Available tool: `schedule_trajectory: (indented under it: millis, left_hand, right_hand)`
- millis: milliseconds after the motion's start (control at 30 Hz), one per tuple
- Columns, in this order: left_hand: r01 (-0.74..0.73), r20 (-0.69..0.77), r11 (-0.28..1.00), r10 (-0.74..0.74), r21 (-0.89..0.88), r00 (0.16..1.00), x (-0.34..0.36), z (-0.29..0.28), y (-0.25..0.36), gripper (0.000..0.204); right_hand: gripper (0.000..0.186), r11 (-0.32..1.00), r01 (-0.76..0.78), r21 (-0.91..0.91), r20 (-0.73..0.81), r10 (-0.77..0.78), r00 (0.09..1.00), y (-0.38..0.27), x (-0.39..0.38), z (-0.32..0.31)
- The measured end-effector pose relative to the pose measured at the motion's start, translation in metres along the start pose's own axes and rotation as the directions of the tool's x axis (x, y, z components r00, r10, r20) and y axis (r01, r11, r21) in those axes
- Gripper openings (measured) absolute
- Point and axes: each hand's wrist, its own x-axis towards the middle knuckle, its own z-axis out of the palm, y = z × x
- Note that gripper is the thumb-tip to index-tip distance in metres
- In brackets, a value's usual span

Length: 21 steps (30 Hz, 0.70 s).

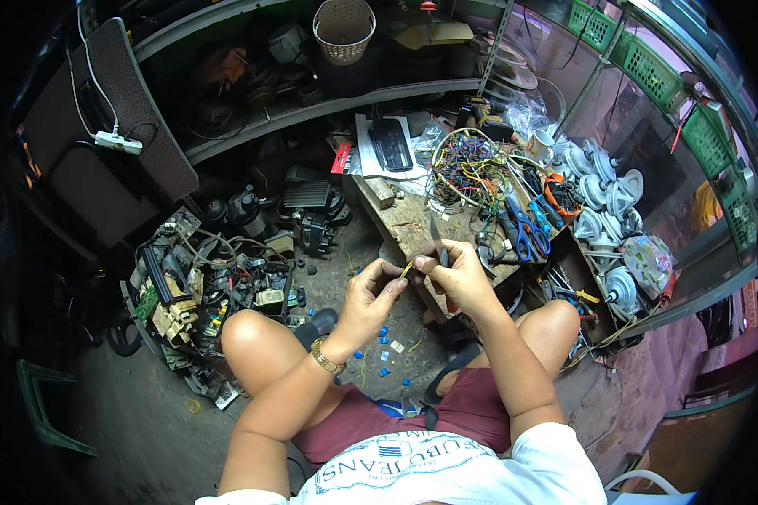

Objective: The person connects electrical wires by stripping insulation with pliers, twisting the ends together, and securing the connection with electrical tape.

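Between both hands, at the centre, is a short thin yellow wire [405, 271]. My left hand [370, 295] is closed, pinching one end with thumb and fingers. My right hand [456, 276] is closed around a knife with a reddish handle, its narrow blade [434, 228] pointing up, while the thumb meets the wire near the left fingertips. Behind the hands stands a worn wooden bench [404, 221] bearing a tangle of coloured wires [467, 164] and blue-handled scissors [531, 236]. Small blue pieces [384, 371] lie on the floor below.
Piles of electronic scrap [194, 295] and a motor-like part [248, 210] sit at left. White coiled parts [623, 192] fill the right side, beneath green baskets [653, 76]. A metal shelf [269, 118] runs behind. A green plastic stool [38, 404] is at lower left.
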Motion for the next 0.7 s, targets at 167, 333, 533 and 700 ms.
schedule_trajectory:
  millis: [167,333,533,700]
  left_hand:
    - [-0.001,0.014,1.000,0.001,0.003,1.000,0.003,0.004,0.005,0.014]
    - [-0.017,0.038,0.998,0.019,-0.058,0.999,0.009,0.002,-0.003,0.010]
    - [-0.007,0.056,0.997,0.011,-0.072,0.998,0.013,0.003,-0.007,0.008]
    - [0.011,0.083,1.000,-0.010,-0.013,0.997,0.013,0.001,-0.007,0.008]
  right_hand:
    - [0.013,0.998,0.016,0.054,0.089,-0.021,0.996,0.013,0.005,-0.019]
    - [0.017,0.966,-0.076,0.248,0.164,0.036,0.986,0.018,0.003,-0.021]
    - [0.016,0.986,-0.014,0.167,0.061,0.004,0.998,0.022,0.000,-0.021]
    - [0.015,0.999,0.028,0.043,0.037,-0.030,0.999,0.010,-0.008,-0.020]
